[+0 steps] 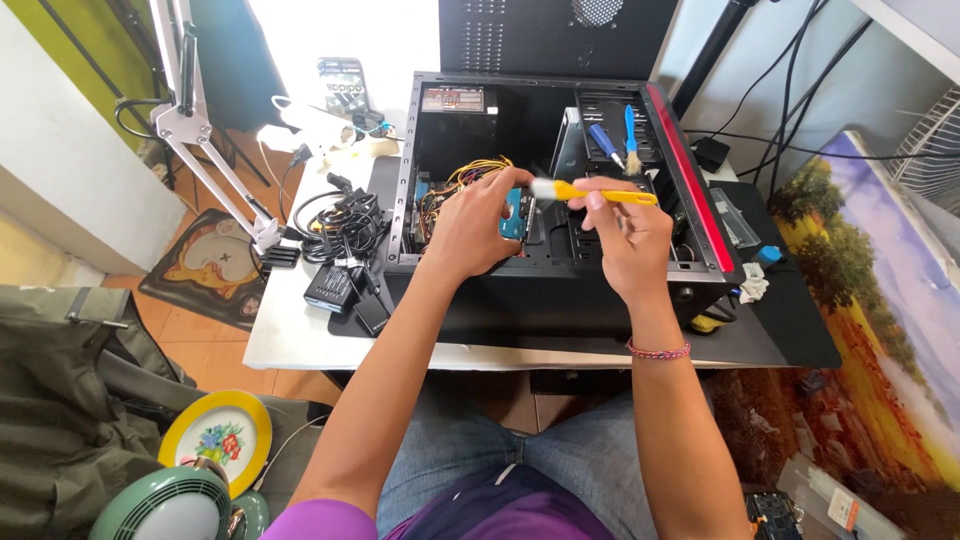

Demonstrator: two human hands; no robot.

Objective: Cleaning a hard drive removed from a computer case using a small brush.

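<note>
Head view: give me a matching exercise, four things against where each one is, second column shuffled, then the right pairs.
Things:
1. yellow-handled brush
2. blue-labelled drive
3. blue-handled brush
4. flowered plate

Places:
A. lying inside the open computer case, towards its back
B. in the left hand, over the case
C. low at the left, beside the table
D. in the right hand, bristles towards the drive

Pairs: 1-D, 2-B, 3-A, 4-C
</note>
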